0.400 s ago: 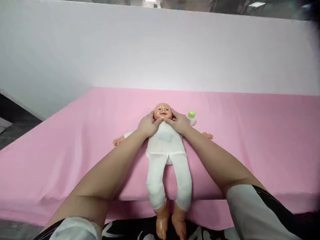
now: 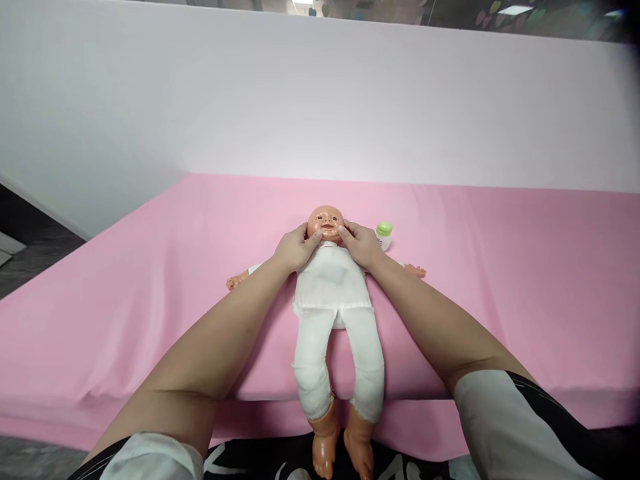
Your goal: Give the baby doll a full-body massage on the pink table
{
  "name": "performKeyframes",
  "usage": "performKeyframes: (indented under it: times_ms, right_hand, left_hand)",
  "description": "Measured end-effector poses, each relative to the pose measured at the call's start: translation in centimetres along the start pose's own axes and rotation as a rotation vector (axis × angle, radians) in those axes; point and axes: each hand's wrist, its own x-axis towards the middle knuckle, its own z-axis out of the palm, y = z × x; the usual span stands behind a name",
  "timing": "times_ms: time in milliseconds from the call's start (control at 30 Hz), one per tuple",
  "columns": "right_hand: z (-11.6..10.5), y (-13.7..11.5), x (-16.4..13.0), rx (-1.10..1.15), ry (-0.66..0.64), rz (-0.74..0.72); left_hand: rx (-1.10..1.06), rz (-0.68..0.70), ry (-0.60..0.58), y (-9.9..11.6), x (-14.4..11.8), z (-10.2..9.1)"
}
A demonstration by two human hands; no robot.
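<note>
A baby doll in white clothes lies on its back on the pink cloth, head away from me, bare feet hanging over the near edge. My left hand rests at the doll's left cheek, thumb on the face. My right hand mirrors it on the other cheek, thumb pressing by the mouth. Both hands cup the head from the sides. The doll's arms stretch out sideways under my forearms.
A small white bottle with a green cap stands just right of the doll's head, behind my right hand. A white wall panel rises behind the cloth. Dark floor shows at the left.
Both thumbs have slid up from the doll's neck and chin onto its cheeks. The doll and bottle stay in place.
</note>
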Motion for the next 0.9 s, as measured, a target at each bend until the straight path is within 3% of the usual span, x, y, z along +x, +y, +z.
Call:
performKeyframes:
  times_ms: [300, 600, 900]
  right_hand:
    - [0.3, -1.4, -0.6, -0.015, 0.059, 0.038]
    - [-0.1, -0.9, -0.3, -0.077, 0.027, 0.008]
    - [-0.2, 0.0, -0.1, 0.01, 0.027, -0.003]
  left_hand:
    - [0.074, 0.028, -0.002, 0.2, 0.0, 0.1]
    - [0.01, 0.018, -0.008, 0.1, -0.1, 0.0]
    - [-0.062, 0.022, 0.011, -0.5, 0.4, 0.1]
